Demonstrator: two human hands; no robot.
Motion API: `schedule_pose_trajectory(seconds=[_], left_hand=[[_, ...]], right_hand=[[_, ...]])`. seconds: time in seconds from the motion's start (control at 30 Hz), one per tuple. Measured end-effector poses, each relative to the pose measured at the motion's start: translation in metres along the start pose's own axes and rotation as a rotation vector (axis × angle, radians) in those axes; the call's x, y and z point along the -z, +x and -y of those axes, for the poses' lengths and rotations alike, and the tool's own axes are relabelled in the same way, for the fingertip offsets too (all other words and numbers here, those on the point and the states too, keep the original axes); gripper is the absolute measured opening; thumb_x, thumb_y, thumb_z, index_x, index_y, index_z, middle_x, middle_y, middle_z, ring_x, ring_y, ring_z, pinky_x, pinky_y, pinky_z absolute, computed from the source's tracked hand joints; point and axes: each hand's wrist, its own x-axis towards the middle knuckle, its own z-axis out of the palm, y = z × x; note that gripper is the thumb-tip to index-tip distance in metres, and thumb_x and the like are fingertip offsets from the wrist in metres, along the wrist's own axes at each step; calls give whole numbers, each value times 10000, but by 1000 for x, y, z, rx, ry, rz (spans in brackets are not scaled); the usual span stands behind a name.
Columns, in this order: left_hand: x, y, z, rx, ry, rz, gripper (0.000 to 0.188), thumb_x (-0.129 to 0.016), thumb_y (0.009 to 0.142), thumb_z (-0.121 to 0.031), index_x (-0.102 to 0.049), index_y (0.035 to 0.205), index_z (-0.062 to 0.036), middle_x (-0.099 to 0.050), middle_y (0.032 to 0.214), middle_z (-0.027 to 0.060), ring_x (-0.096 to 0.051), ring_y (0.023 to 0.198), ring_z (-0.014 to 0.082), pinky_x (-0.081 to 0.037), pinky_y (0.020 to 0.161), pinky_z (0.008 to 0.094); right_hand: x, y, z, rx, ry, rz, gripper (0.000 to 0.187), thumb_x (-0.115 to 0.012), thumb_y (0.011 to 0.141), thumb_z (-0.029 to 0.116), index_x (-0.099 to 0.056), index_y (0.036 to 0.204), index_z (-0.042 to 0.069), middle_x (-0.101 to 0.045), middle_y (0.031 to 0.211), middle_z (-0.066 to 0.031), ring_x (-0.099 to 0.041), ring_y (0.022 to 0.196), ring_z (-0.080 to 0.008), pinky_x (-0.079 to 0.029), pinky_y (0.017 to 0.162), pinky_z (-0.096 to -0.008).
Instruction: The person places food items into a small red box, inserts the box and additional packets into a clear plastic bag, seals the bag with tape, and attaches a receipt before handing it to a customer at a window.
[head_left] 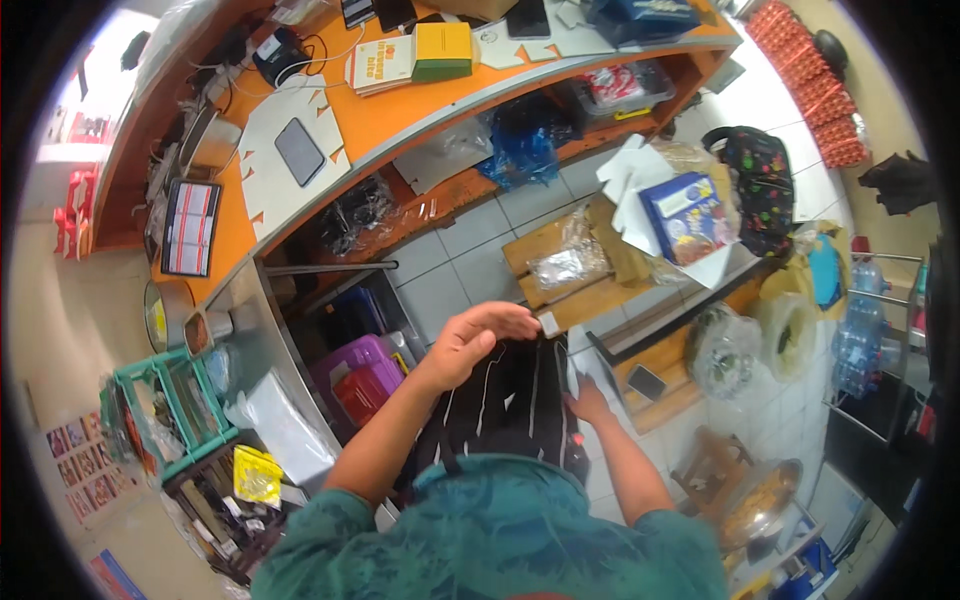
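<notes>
Closest to the camera, the person's teal patterned shirt fills the lower edge, and both bare forearms reach forward from it onto a black garment with thin white stripes (505, 400) held in front of the body. The left hand (478, 340) rests curved over the garment's upper left part, fingers together and bent downward, pressing or gripping the cloth near a small pale tag (549, 323) at its top edge. The right hand (588, 402) sits at the garment's right edge, fingers closed onto the fabric, though how firmly it pinches I cannot tell. The cloth hangs mostly flat and spread between the two hands, so it looks as though the handling is midway: the piece is opened out and held, but not yet folded, bagged or set down. Just beyond, on the tiled floor, stands a low wooden bench (590, 290) with a clear plastic packet (568, 262) on it, and a blue box (688, 215) on white paper beside it. To the left sit a purple case (358, 368) and a green crate (180, 400). Farthest off, the orange counter (380, 125) curves across the top, carrying books and a dark tablet (299, 151).
</notes>
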Motion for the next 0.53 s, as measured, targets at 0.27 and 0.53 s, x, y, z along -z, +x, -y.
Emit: schedule_pose_trajectory(seconds=[0.27,0.53], left_hand=[[275,-8,201,589,1114,-404,462,-589,985,-377,-575,1277,-19,-675,1174,167,-662,1035,311,-503,949,390],[343,57,231,734,840,-50,561,-636,955,-444,-543,1352,-59,-645,1247,185,-626,1117,330,-482,978,414]], right_hand=[[-48,58,59,-350,-89,246,1004,-707,798,592,-280,1544,73,-399,1432,-332,-448,1306,-499,-442,1034,-539],[-103,96,68,-354,-110,236,984,-734,784,568,-286,1556,154,-368,1469,-299,-477,1265,-487,-463,1011,-539]])
